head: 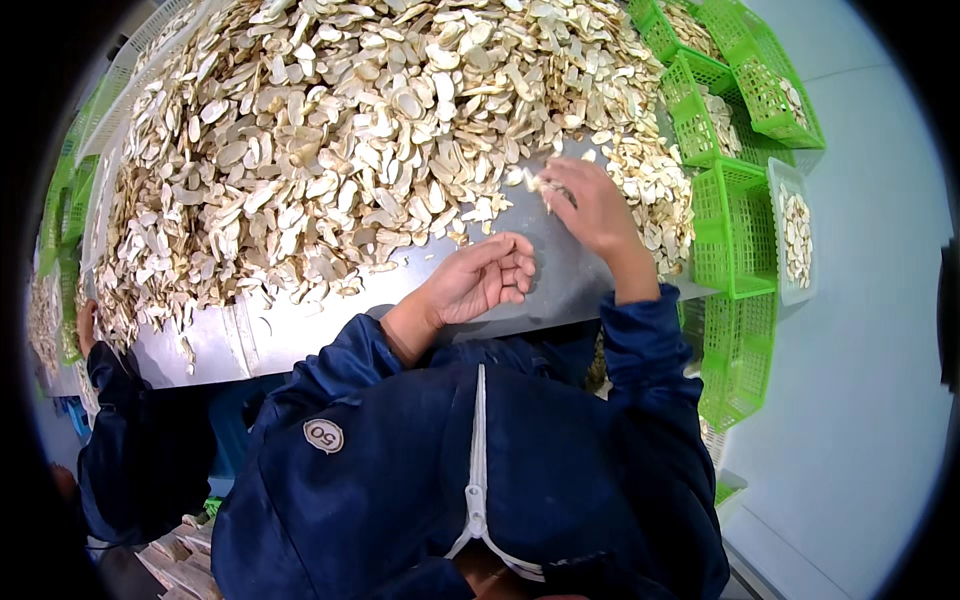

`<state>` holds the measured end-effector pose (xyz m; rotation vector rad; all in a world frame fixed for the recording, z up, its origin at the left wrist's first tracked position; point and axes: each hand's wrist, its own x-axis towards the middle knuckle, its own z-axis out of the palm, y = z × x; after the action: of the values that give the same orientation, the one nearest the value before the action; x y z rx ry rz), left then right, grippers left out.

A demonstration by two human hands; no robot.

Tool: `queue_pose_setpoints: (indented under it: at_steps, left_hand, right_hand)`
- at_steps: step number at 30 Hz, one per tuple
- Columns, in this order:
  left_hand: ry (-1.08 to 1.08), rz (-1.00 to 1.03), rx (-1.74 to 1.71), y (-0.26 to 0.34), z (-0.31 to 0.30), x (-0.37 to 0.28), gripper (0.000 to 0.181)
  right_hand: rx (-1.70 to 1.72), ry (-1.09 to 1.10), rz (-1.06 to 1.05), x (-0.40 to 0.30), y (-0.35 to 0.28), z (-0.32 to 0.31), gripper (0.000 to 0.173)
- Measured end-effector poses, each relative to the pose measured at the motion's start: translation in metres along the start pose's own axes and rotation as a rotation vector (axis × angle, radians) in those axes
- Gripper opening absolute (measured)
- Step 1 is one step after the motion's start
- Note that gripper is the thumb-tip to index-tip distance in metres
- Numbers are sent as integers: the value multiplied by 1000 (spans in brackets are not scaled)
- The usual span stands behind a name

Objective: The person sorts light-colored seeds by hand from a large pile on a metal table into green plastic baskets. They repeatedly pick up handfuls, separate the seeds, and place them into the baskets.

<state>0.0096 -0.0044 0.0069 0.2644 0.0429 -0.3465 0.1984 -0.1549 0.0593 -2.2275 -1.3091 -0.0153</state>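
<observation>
A large heap of pale dried slices (337, 135), apparently of a root or mushroom, covers much of a metal table (285, 337). Palm turned up and fingers curled, my left hand (491, 274) rests near the table's front edge; I see nothing in it. My right hand (589, 202) is over the bare metal between the heap and a smaller pile of slices (649, 195) on the right. Its fingers are closed on a few pale slices (536, 180), which stick out on its left side and look slightly blurred.
Green plastic baskets (724, 232) line the table's right side, several with slices inside. Beside them is a white tray (795, 232) of slices. At the far left, a co-worker's hand (88, 326) touches the heap's edge, near white crates (112, 97).
</observation>
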Motion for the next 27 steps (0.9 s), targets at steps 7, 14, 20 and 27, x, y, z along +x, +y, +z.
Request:
queue_pose_setpoints:
  at_steps: [7, 14, 20, 27]
  left_hand:
    - [-17, -26, 11, -3, -1, 0, 32]
    - [1, -55, 67, -2, 0, -2, 32]
    - [32, -37, 76, -2, 1, -3, 33]
    - [14, -44, 87, -3, 1, -3, 32]
  right_hand:
    - [-16, -6, 208, -67, -16, -28, 21]
    - [-97, 117, 143, -62, 0, -14, 22]
    - [48, 61, 158, -31, -40, 9, 23]
    - [-54, 236, 256, -45, -12, 7, 25]
